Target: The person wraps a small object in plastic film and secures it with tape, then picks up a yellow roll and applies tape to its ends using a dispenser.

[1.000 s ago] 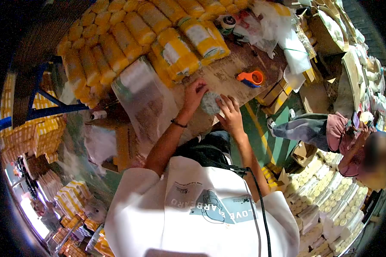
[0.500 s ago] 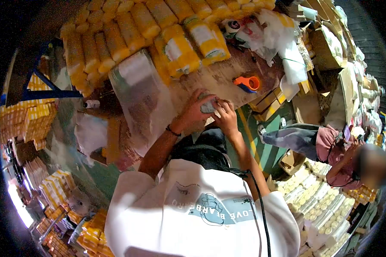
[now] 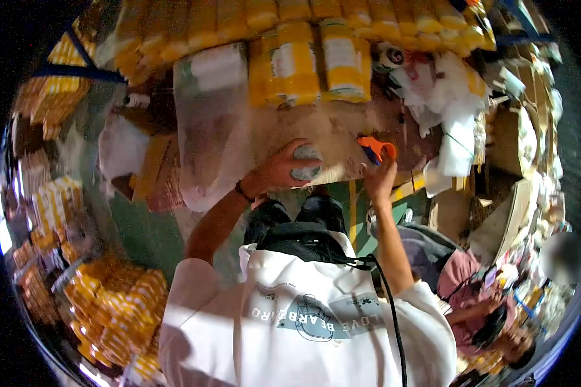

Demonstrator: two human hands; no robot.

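Note:
My left hand (image 3: 281, 166) is wrapped around a grey, rounded object (image 3: 306, 162) near the front edge of the worktable. Its exact kind is hard to make out, and the palm hides part of it. To the right, my right hand (image 3: 381, 179) has its fingers and thumb at the near side of an orange tape dispenser (image 3: 370, 142) with a dark blue part, closed on its ring end. Whether the dispenser is lifted off the tabletop (image 3: 342, 126) cannot be seen. Clear plastic sheeting (image 3: 212, 129) lies to the left of my left hand.
Yellow-and-white wrapped packs (image 3: 346, 61) line the far side of the table. Plastic bags (image 3: 455, 87) and a white roll (image 3: 457, 149) crowd the right side. Open cartons (image 3: 507, 209) stand beyond, and a person in a pink top (image 3: 459, 274) is at the lower right.
My right hand has left the grey object and moved right to the orange tape dispenser. My left hand still holds the grey object. The view has turned, shifting the surroundings.

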